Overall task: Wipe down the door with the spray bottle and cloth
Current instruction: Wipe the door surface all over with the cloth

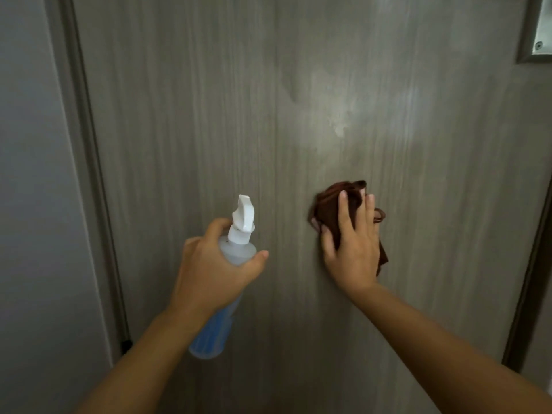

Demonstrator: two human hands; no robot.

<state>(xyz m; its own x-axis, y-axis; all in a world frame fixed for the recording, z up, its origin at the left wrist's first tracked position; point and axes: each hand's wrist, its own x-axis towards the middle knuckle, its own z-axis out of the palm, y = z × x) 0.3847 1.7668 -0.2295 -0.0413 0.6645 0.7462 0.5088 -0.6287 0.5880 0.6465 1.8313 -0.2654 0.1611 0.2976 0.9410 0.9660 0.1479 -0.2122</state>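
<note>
Nearest us, our left hand [209, 264] wraps its fingers [259, 256] around the neck of the spray bottle [230, 264], white nozzle up, blue liquid low in the body, held just off the door [194, 115]. Farther on, our right hand [352, 249] lies flat with fingers spread, pressing the bunched brown cloth [337, 198] against the grey wood-grain panel. Above the cloth a pale wet patch [337, 121] shines. A metal plate [537, 34] sits at the upper right corner.

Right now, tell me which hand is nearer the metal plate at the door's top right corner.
Right. The right hand presses the cloth below-left of the metal plate; the left hand, gripping the spray bottle, is further left.
</note>
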